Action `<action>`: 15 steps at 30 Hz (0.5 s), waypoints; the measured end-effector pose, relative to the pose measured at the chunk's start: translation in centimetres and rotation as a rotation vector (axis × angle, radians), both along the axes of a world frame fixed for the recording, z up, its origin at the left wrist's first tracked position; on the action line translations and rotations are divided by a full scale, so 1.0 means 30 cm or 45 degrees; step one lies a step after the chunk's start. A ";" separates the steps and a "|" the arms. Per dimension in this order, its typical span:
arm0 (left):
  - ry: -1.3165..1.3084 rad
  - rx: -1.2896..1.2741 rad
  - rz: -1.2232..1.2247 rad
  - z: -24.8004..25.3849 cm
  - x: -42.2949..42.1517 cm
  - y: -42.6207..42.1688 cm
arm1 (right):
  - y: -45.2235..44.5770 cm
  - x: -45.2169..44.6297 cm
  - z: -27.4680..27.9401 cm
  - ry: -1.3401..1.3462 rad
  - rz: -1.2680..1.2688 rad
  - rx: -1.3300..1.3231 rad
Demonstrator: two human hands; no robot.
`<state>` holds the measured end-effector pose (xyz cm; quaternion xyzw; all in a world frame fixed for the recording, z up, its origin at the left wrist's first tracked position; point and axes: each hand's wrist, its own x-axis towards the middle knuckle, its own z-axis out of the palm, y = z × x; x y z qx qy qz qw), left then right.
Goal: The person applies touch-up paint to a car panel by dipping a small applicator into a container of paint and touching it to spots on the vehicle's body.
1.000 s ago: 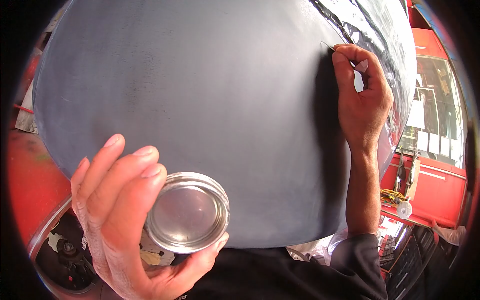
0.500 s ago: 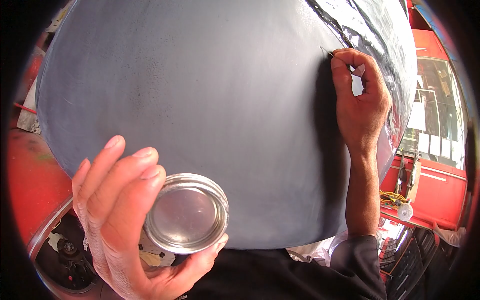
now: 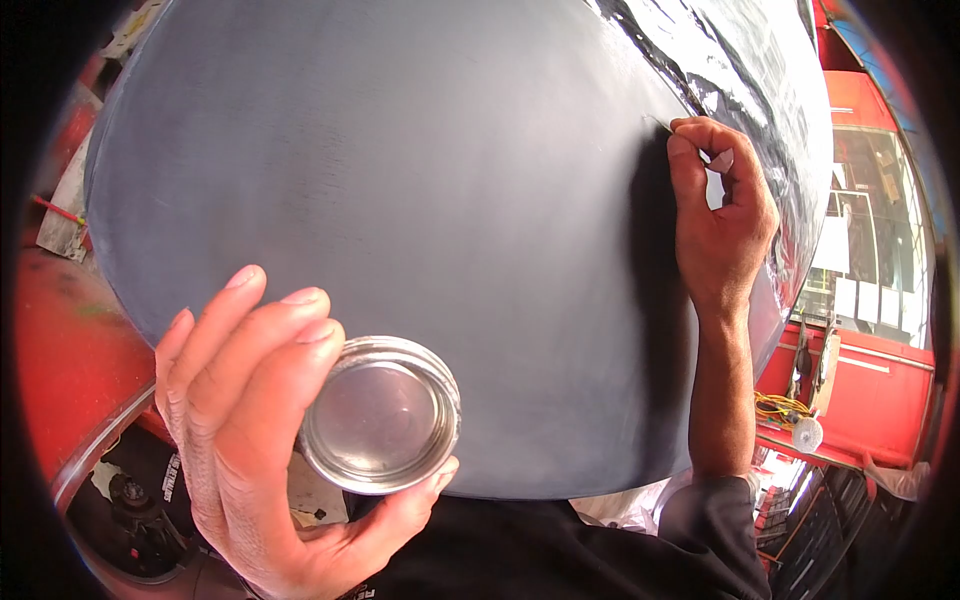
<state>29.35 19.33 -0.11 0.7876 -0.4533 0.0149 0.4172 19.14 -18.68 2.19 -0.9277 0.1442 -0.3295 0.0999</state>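
Note:
In the lower left of the head view, my left hand (image 3: 255, 420) grips a small round metal tin (image 3: 375, 415) between thumb and fingers. The tin's shiny round face points up at me, and the other fingers are spread behind it. My right hand (image 3: 725, 210) pinches a thin, wire-like tool (image 3: 660, 123) between thumb and forefinger. Its fine tip is at or close to the surface of a large grey curved panel (image 3: 470, 250); whether it touches I cannot tell. Small dark specks mark the panel's left half.
Shiny crinkled plastic film (image 3: 745, 90) borders the panel at upper right. Red bodywork (image 3: 80, 350) lies at left. On the right stand a red cabinet (image 3: 880, 390) with glass above, yellow cable (image 3: 780, 408) and a pale disc (image 3: 807, 434).
The view has shifted slightly, so the panel and right hand sit a little lower. My left hand has moved slightly up and right with the tin. Both grips look the same.

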 end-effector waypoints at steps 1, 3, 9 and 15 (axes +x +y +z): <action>-0.004 0.005 0.004 0.001 0.000 0.002 | 0.003 0.001 0.002 0.015 -0.007 -0.017; -0.007 0.003 0.010 0.005 0.000 0.002 | 0.010 -0.001 0.008 0.045 -0.022 -0.050; 0.007 -0.028 0.013 0.004 0.000 0.001 | 0.010 -0.005 0.003 -0.026 -0.052 0.073; 0.030 0.003 0.055 -0.001 0.002 -0.013 | 0.067 -0.037 0.049 -0.097 -0.117 0.257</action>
